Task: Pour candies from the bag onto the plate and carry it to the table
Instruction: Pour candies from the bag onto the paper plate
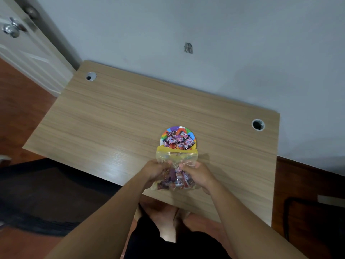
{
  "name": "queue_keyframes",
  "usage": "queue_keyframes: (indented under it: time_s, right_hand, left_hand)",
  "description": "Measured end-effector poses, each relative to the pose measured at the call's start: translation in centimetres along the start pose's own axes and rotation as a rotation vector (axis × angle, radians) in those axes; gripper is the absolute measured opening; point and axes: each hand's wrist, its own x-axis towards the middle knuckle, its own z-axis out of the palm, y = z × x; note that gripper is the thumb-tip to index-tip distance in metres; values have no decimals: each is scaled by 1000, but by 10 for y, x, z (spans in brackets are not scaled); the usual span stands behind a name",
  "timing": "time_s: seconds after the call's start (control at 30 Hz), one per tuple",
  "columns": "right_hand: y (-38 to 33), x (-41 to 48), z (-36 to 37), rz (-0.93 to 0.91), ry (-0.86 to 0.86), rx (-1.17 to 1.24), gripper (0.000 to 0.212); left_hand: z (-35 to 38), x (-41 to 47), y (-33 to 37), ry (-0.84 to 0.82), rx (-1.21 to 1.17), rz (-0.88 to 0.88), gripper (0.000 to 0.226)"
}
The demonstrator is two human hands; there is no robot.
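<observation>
Two hands: both pinch one clear bag above the table's near edge.
Left hand (155,170): fingers closed on the bag's left side.
Bag (175,165): yellow mouth tipped over the plate's near rim, candies inside.
Right hand (197,173): fingers closed on its right side.
Plate (194,140): toward the table's (112,118) right edge, heaped with candies (178,141).

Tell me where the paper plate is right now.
In the head view the rainbow paper plate sits on the wooden desk, right of centre, just beyond the yellow-topped mouth of the candy bag held by both hands, with wrapped candies piled on it.
</observation>
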Motion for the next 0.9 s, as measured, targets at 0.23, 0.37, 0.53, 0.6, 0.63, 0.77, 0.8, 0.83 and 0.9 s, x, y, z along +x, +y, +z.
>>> queue_keyframes:
  time_s: [0.23, 0.37, 0.53, 0.6, 0.63, 0.77, 0.8, 0.83, 0.9]
  right_hand:
    - [-10, -6, -1, 26, -38, 33, 63]
    - [-20, -8, -9, 42, 36, 69, 87]
    - [-57, -22, -23, -49, 88, 107, 56]
    - [-76, -28, -26, -125, 83, 79, 40]
    - [-86, -33, -27, -163, 66, 63, 36]
    - [-126, -44, -28, -344, 14, 64, 30]
    - [-135, -47, -29, -383, 14, 76, 30]
    - [-145, -50, -30, -413, 20, 87, 29]
    - [-163, -58, -29, -448, 47, 112, 25]
  left_hand:
    - [-5, -1, 2, -17, -40, 48, 43]
    - [-13, -17, 17, -60, -122, 138, 49]
    - [-26, -39, 51, 35, -235, 306, 38]
    - [-35, -47, 67, 73, -259, 383, 33]
    - [-40, -52, 75, 83, -260, 415, 29]
    - [-59, -75, 109, 80, -252, 512, 16]
    - [-66, -80, 116, 72, -249, 536, 13]
    - [-72, -85, 124, 59, -242, 562, 11]
    - [-85, -93, 138, 41, -215, 596, 8]
